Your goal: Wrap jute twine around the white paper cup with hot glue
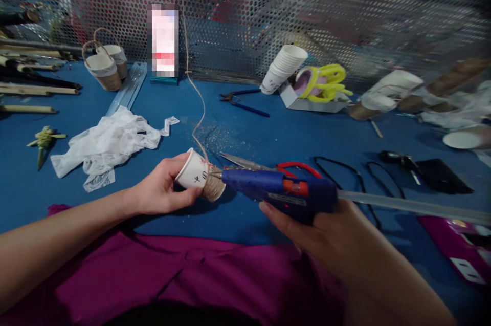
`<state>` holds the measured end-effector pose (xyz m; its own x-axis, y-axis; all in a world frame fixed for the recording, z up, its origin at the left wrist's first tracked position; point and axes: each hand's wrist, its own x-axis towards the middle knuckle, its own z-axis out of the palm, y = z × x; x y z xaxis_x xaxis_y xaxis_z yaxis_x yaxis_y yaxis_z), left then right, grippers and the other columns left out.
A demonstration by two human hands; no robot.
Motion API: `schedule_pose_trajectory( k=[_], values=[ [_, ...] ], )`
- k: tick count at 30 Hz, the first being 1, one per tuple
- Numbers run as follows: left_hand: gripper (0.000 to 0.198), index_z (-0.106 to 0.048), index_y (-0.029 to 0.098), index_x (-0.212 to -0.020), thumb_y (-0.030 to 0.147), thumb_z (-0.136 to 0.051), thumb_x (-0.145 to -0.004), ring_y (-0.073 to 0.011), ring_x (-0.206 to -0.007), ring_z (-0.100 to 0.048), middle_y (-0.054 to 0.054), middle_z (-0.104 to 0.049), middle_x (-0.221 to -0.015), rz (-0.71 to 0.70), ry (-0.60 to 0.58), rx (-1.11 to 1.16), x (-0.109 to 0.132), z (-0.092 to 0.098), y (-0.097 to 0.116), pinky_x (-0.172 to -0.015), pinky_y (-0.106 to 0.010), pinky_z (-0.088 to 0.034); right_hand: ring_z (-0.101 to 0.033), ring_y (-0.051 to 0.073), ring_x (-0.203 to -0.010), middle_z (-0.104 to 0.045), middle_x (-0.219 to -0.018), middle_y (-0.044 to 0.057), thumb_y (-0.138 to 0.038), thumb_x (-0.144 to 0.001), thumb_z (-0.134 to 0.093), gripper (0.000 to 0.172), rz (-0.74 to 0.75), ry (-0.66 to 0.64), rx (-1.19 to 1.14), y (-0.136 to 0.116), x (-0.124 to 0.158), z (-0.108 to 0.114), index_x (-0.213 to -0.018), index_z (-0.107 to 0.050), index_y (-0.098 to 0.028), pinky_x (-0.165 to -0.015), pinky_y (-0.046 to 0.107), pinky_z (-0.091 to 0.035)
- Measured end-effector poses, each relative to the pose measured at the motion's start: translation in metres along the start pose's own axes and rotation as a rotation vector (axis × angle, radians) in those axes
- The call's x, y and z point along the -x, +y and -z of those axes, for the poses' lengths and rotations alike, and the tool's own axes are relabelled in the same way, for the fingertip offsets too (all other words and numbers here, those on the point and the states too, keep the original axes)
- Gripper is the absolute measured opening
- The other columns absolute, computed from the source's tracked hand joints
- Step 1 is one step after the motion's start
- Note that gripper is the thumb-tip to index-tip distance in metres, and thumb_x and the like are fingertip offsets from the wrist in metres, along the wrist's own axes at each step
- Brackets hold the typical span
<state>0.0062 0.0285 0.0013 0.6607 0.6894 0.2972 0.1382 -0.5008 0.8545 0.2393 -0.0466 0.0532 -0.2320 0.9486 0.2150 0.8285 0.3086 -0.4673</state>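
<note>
A white paper cup (191, 171) lies tilted in my left hand (165, 187), its mouth facing up and left. Brown twine (213, 187) is wound round the cup's base, and a loose strand of it runs up past the mesh. My right hand (326, 229) is wrapped round a blue hot glue gun (255, 182) with a clear glue stick (406, 205) in its back. The gun's metal nozzle is at the wound twine; whether it touches cannot be made out. Red-handled scissors (299, 167) lie behind the gun, partly hidden by it.
Crumpled white lace (111, 142) and twine-handled cups (103, 72) are at the left. Blue-handled pliers (249, 106), stacked paper cups (284, 67) and a box (314, 103) with yellow ribbon stand farther back. Metal mesh (245, 24) closes the back. Black cords (345, 170) lie right.
</note>
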Motion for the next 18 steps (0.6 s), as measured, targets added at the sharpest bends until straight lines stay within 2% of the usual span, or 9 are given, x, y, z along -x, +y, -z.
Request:
schedule_pose_trajectory(
  k=[4,8,13,18],
  values=[
    [0.013,-0.062,0.01,-0.084,0.017,-0.054,-0.076,-0.0121,-0.07,-0.056,-0.007,-0.064,-0.083,0.012,0.005,0.024,-0.0003,-0.0002,-0.0006,-0.06,-0.021,-0.047,-0.06,0.014,-0.055,-0.065,-0.063,0.0,-0.028,-0.077,-0.053,0.016,0.011,-0.016,-0.033,-0.0006,-0.0009,-0.0002,-0.072,-0.066,-0.021,-0.056,0.023,-0.052],
    [0.012,-0.062,0.009,-0.082,0.017,-0.055,-0.076,-0.0125,-0.07,-0.056,-0.007,-0.063,-0.082,0.026,0.014,0.032,0.0,-0.0006,-0.0007,-0.062,-0.021,-0.047,-0.062,0.017,-0.064,-0.067,-0.07,0.002,-0.03,-0.079,-0.052,0.019,0.0,-0.01,0.024,0.0013,0.0005,-0.0027,-0.071,-0.066,-0.021,-0.059,0.027,-0.051],
    [0.018,-0.061,0.009,-0.091,0.016,-0.054,-0.076,-0.0116,-0.068,-0.056,-0.006,-0.063,-0.081,0.042,-0.006,0.066,0.0003,-0.0004,-0.0011,-0.058,-0.02,-0.046,-0.063,0.014,-0.066,-0.068,-0.073,0.0,-0.026,-0.081,-0.05,0.018,0.025,-0.058,-0.06,0.0018,0.0044,-0.0037,-0.076,-0.067,-0.022,-0.062,0.022,-0.051],
    [0.011,-0.061,0.01,-0.083,0.014,-0.055,-0.075,-0.0127,-0.072,-0.057,-0.007,-0.064,-0.083,-0.035,0.007,0.017,0.0011,0.0001,-0.0014,-0.064,-0.022,-0.048,-0.062,0.015,-0.061,-0.067,-0.07,0.0,-0.029,-0.078,-0.054,0.014,-0.013,0.007,-0.065,0.0023,0.0049,-0.0018,-0.075,-0.066,-0.022,-0.057,0.024,-0.052]
  ],
)
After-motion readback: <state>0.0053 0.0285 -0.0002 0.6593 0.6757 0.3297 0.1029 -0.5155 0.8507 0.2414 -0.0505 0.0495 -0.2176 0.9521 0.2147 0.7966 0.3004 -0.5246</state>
